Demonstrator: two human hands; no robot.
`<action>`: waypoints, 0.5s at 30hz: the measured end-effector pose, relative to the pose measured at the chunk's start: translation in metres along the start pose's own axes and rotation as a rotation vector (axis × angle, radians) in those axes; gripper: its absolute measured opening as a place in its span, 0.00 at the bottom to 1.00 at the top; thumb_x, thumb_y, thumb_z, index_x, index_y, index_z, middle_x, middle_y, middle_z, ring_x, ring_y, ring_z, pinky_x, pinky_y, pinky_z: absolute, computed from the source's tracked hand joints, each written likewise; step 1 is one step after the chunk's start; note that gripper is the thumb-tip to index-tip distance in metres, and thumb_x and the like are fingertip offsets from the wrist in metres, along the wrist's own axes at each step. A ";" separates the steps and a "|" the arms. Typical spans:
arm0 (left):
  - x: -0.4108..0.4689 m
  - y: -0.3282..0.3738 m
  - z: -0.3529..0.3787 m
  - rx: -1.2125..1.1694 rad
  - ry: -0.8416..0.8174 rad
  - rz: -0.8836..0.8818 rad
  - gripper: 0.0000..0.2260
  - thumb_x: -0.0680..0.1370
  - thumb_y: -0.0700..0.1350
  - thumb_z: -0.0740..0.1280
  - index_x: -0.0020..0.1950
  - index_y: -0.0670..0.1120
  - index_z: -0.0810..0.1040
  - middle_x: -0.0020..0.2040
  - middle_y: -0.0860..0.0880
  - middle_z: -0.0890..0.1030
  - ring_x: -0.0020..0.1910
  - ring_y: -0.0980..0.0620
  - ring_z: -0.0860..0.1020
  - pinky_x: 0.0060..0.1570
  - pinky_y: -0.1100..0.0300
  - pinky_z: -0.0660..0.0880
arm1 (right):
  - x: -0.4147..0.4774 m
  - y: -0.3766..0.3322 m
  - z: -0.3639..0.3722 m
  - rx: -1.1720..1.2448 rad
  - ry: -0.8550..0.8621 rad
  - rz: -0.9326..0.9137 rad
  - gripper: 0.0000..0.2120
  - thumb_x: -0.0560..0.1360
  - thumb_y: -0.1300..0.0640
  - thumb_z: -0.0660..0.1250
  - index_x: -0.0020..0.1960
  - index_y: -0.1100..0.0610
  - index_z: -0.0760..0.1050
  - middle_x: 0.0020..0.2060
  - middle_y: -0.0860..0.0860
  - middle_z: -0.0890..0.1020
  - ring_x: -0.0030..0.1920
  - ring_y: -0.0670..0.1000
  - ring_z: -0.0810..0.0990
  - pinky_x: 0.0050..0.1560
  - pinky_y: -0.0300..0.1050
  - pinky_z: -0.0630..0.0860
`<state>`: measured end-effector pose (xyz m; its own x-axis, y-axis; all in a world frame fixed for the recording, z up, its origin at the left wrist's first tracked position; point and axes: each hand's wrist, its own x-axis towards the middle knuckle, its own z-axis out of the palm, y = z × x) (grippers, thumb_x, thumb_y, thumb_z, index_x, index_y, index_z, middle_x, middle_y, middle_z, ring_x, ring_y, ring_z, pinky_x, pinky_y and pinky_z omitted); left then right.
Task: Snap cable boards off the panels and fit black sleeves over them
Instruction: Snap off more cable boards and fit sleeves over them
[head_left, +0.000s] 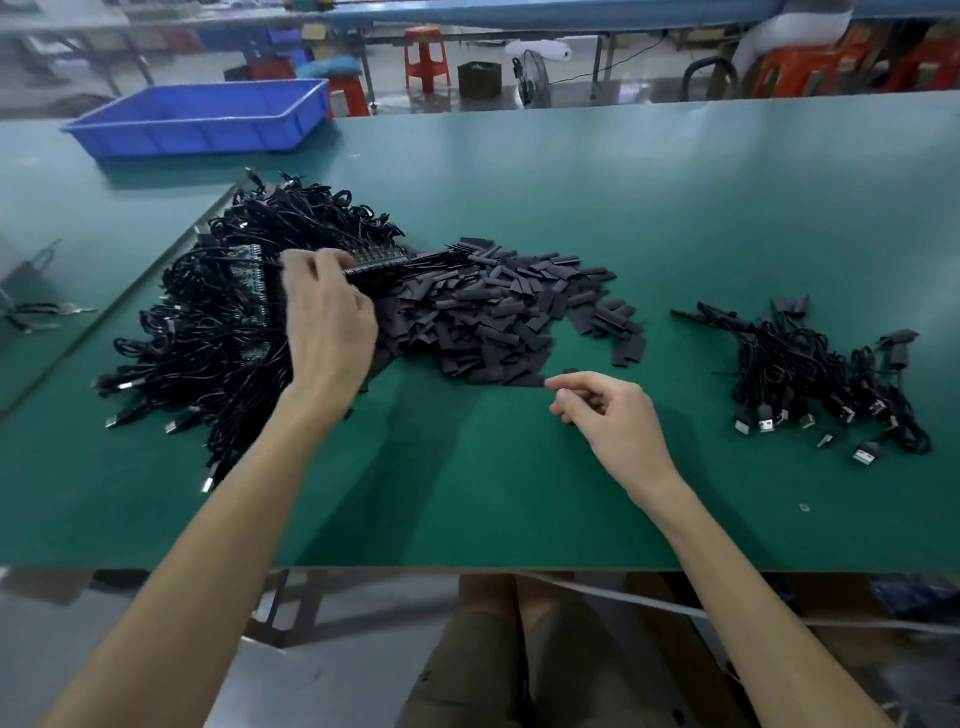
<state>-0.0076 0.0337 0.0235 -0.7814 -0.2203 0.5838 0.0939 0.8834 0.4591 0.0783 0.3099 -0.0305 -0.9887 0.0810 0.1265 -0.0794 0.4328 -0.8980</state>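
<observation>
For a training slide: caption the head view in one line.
Left hand grips a cable panel above the cable heap; right hand pinches a black sleeve beside the sleeve pile.

Left hand (328, 319) extended toward 1 o'clock, fingers curled on panel (376, 262). Right hand (610, 413) toward 11 o'clock, pinching sleeve (525, 382).

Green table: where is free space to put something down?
Bare table lies between the sleeve pile and the small cable bundle, along the near edge, and behind the piles right of the blue tray. Crowded: the cable heap at left.
</observation>
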 end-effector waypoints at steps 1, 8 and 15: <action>0.003 -0.008 -0.004 0.053 0.044 -0.005 0.15 0.78 0.32 0.63 0.64 0.39 0.72 0.63 0.39 0.68 0.61 0.43 0.71 0.59 0.51 0.74 | 0.000 0.000 0.000 -0.001 0.000 0.003 0.08 0.81 0.59 0.69 0.55 0.50 0.85 0.39 0.44 0.86 0.42 0.41 0.84 0.51 0.43 0.82; 0.008 -0.041 -0.016 0.189 0.018 -0.141 0.24 0.80 0.36 0.61 0.77 0.40 0.65 0.76 0.43 0.64 0.75 0.43 0.60 0.71 0.47 0.55 | -0.001 0.000 -0.001 0.026 0.004 0.016 0.08 0.80 0.60 0.69 0.53 0.50 0.85 0.39 0.45 0.87 0.42 0.43 0.84 0.53 0.48 0.82; 0.008 -0.047 -0.019 0.275 -0.007 -0.054 0.16 0.83 0.46 0.63 0.70 0.42 0.73 0.67 0.41 0.69 0.66 0.40 0.66 0.66 0.45 0.59 | -0.001 0.000 -0.002 0.029 0.001 0.011 0.08 0.80 0.61 0.69 0.52 0.50 0.85 0.39 0.45 0.87 0.42 0.44 0.84 0.54 0.49 0.82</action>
<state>-0.0062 -0.0171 0.0193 -0.7848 -0.2686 0.5586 -0.1188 0.9497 0.2897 0.0796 0.3116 -0.0303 -0.9894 0.0864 0.1170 -0.0723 0.4059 -0.9110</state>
